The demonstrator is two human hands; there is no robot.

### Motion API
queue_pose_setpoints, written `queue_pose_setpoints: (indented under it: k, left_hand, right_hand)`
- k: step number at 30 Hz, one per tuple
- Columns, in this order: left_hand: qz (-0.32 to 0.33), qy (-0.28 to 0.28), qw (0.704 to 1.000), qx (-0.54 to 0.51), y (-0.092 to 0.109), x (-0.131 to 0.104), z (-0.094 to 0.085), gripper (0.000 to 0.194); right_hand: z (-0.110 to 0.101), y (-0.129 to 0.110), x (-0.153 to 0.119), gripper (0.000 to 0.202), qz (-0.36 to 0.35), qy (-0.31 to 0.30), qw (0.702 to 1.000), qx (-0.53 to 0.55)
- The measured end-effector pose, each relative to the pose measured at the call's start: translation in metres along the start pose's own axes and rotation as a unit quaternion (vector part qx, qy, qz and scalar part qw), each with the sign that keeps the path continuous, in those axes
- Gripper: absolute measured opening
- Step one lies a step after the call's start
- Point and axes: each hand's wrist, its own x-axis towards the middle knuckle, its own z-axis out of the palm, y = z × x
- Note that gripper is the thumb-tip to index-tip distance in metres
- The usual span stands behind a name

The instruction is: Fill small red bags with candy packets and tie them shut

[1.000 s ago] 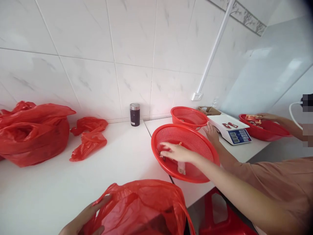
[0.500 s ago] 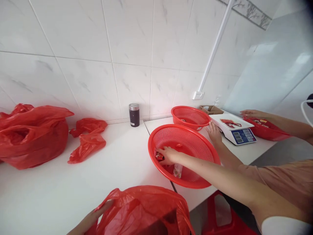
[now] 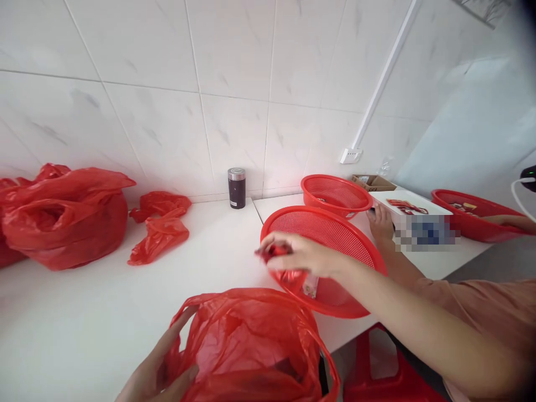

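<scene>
My left hand (image 3: 157, 363) grips the edge of a red plastic bag (image 3: 251, 335), its mouth spread wide at the front of the table. My right hand (image 3: 307, 255) is closed on small red wrapped packets (image 3: 275, 251), somewhat blurred, above the left rim of a red mesh basket (image 3: 364, 245). Just under those fingers shows more shiny red wrapping; I cannot tell whether it is held too. Inside the basket lies a clear packet (image 3: 310, 286).
Behind stand a second red basket (image 3: 335, 192) and a dark tumbler (image 3: 237, 190). A co-worker's hand (image 3: 381, 223) is beside a scale (image 3: 419, 202) bearing red packets; another red basket (image 3: 444, 196) lies beyond. Left are a full red bag (image 3: 71, 223) and a crumpled one (image 3: 161, 237).
My right hand has lifted out of the basket with red packets in it. The bag at the front sits higher in view, with more of my left hand showing.
</scene>
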Motion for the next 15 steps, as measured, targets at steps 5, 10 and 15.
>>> queue_pose_setpoints:
  k: [5, 10, 15]
  left_hand:
    - [-0.02, 0.022, 0.999, -0.04, 0.026, 0.006, 0.017, 0.073]
    - [-0.013, 0.036, 0.999, -0.009, 0.035, 0.005, 0.014, 0.074]
    - [-0.018, -0.001, 1.0, 0.005, 0.022, -0.002, 0.006, 0.077]
  right_hand:
    - [0.059, -0.029, -0.01, 0.03, -0.023, -0.084, 0.983, -0.164]
    - [0.008, 0.004, 0.0, 0.035, 0.003, 0.083, 0.976, -0.2]
    - [-0.076, 0.07, -0.022, 0.059, 0.241, 0.102, 0.906, -0.333]
